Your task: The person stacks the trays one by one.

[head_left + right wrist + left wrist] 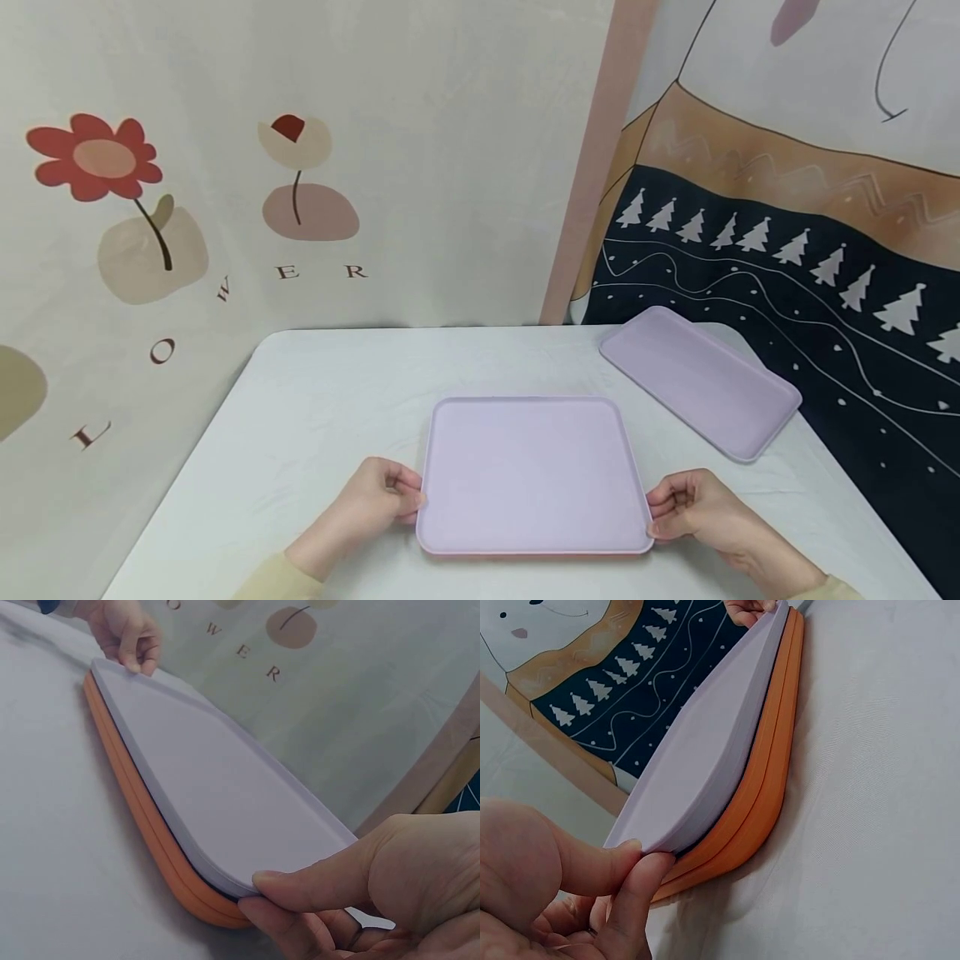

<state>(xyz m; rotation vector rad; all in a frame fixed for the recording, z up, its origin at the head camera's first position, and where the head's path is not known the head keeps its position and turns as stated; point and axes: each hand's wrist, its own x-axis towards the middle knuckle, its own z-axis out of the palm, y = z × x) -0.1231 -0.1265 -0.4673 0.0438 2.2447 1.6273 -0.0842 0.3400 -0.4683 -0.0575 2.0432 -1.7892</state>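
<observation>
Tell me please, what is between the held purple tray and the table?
Under the purple tray lie a thin dark line and orange layers, in both wrist views.

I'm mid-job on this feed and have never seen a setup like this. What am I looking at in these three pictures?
No machine here: you see a person's bare left hand and right hand. One picture comes from a camera on the head, looking forward and down; the others from cameras on each wrist. The hands pinch opposite sides of a wide lilac tray. The wrist views show orange layers beneath it, possibly more trays. A narrow lilac tray lies toward the far right of the white table.
</observation>
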